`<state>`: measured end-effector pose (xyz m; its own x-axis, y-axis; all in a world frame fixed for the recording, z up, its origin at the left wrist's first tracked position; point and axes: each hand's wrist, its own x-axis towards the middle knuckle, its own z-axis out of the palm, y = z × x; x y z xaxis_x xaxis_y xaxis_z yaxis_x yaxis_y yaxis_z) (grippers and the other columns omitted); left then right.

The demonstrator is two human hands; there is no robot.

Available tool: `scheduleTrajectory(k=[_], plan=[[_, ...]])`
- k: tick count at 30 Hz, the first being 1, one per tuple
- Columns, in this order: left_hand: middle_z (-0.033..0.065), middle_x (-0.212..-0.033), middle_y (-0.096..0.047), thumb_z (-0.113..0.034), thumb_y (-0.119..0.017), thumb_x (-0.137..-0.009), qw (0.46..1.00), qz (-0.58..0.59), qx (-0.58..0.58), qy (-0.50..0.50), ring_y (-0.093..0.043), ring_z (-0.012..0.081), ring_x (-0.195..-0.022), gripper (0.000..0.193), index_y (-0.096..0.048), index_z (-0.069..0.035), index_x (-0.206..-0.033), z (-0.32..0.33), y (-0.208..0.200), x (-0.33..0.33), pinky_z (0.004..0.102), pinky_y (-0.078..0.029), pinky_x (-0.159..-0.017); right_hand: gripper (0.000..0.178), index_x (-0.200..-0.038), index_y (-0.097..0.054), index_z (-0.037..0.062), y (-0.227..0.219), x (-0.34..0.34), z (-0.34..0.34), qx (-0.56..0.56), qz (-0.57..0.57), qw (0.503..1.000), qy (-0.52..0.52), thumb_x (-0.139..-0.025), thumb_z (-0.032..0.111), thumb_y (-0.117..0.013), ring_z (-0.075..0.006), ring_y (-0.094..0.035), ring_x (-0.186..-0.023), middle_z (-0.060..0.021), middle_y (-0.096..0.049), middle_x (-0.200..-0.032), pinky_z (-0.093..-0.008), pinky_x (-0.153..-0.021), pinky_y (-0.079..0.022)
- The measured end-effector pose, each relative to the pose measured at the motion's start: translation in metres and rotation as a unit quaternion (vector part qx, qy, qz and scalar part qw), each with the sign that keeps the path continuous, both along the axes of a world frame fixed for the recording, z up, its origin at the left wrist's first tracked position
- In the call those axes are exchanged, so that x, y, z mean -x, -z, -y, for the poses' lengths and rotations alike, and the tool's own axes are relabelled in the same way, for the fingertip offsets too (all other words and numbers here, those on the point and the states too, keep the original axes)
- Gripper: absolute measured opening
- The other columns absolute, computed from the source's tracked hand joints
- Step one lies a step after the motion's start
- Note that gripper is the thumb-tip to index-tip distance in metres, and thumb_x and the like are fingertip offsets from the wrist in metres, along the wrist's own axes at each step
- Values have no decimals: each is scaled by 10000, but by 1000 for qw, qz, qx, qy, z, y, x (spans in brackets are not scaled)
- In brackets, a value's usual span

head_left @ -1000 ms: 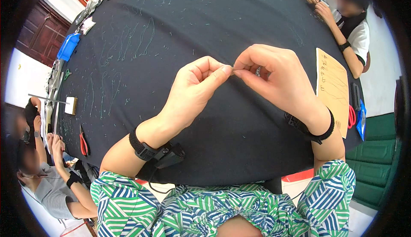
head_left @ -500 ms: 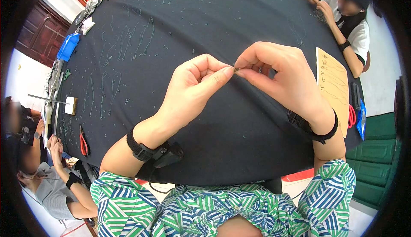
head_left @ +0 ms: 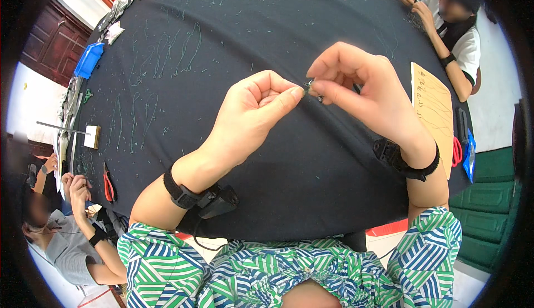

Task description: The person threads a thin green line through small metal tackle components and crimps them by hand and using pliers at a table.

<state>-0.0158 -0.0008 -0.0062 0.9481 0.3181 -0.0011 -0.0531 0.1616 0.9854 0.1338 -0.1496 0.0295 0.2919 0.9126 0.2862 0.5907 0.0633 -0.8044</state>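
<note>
Above the black-covered table (head_left: pixel 278 185), my left hand (head_left: pixel 245 113) is closed, its thumb and index finger pinched together on something too small to name. My right hand (head_left: pixel 370 94) is just right of it, fingers curled and fingertips close to the left ones. At its thumb and index tips shows a small shiny piece (head_left: pixel 310 84), seemingly metal, with a dark bit below the thumb; its kind is too small to tell. The right hand's other fingertips are partly hidden behind the thumb.
Green thread loops (head_left: pixel 133 122) and clippings lie at left, near red-handled pliers (head_left: pixel 109 184), green scissors (head_left: pixel 87 96) and a white block (head_left: pixel 92 137). A tan card (head_left: pixel 434 116) and red-handled scissors (head_left: pixel 457 151) lie at right. Co-workers' hands (head_left: pixel 78 191) work at the edges.
My right hand's fingers have lifted and parted slightly, and the small shiny piece now shows at their tips. The left hand stays in place. At left, a co-worker's hands have shifted.
</note>
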Motion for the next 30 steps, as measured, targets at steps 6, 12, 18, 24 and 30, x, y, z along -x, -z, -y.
scheduleTrajectory(k=[6, 12, 18, 24, 30], plan=[[-106, -642, -370, -172, -575, -984, 991, 12, 131, -21, -265, -4, -526, 125, -592, -51, -961, 3, -15, 3, 192, -196, -466, 500, -1398, -372, 12, 9, 16, -6, 63, -350, 928, -112, -938, 63, -563, -177, -679, -890, -152, -579, -1239, -224, -618, -548], [-106, -632, -309, -169, -560, -993, 985, 62, 151, -50, -233, 6, -529, 122, -591, -51, -991, 14, -20, 3, 204, -184, -464, 605, -1427, -294, -7, 26, 33, -11, 126, -497, 835, -202, -936, 140, -616, -246, -631, -1060, -192, -554, -1270, -347, -836, -558], [-105, -632, -307, -164, -568, -989, 982, 95, 149, -71, -234, 8, -534, 112, -599, -57, -986, 12, -26, 3, 210, -185, -469, 239, -1051, -621, 23, 19, 19, -11, 207, -335, 900, -190, -946, 237, -625, -98, -619, -735, -34, -635, -806, -235, -648, -517], [-103, -640, -337, -161, -585, -978, 989, 74, 96, -81, -246, 9, -542, 107, -605, -56, -967, -6, -14, 3, 203, -201, -475, 239, -852, -635, 70, -19, -7, 4, 102, -227, 968, -39, -942, 291, -624, -16, -484, -587, 43, -561, -693, -168, -512, -367], [-99, -649, -352, -158, -591, -975, 993, 67, 69, -69, -250, 7, -544, 106, -614, -55, -962, -13, -10, 3, 199, -211, -479, 260, -925, -542, 41, -16, -48, 12, -173, -388, 884, -195, -1006, 272, -457, -58, -417, -574, -124, -576, -1020, -193, -445, -300]])
